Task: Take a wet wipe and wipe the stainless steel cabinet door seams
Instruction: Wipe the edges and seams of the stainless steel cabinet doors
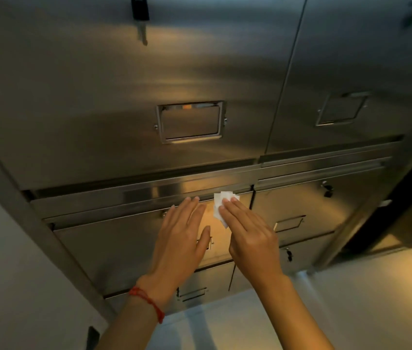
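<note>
A tall stainless steel cabinet (124,84) fills the view, with two upper doors and rows of drawers below. My right hand (247,233) presses a folded white wet wipe (218,205) with straight fingers against the top of a drawer front, right under the horizontal seam (149,205) below the upper doors. My left hand (182,233) lies flat on the same drawer front beside it, fingertips at the seam, holding nothing. A red string bracelet (146,299) is on my left wrist.
A black key (140,18) hangs from the lock of the upper left door. Label holders (191,122) sit on the doors and drawers. The vertical seam (285,77) runs between the upper doors. A pale floor (351,299) lies below, and a dark opening (406,198) is at the right.
</note>
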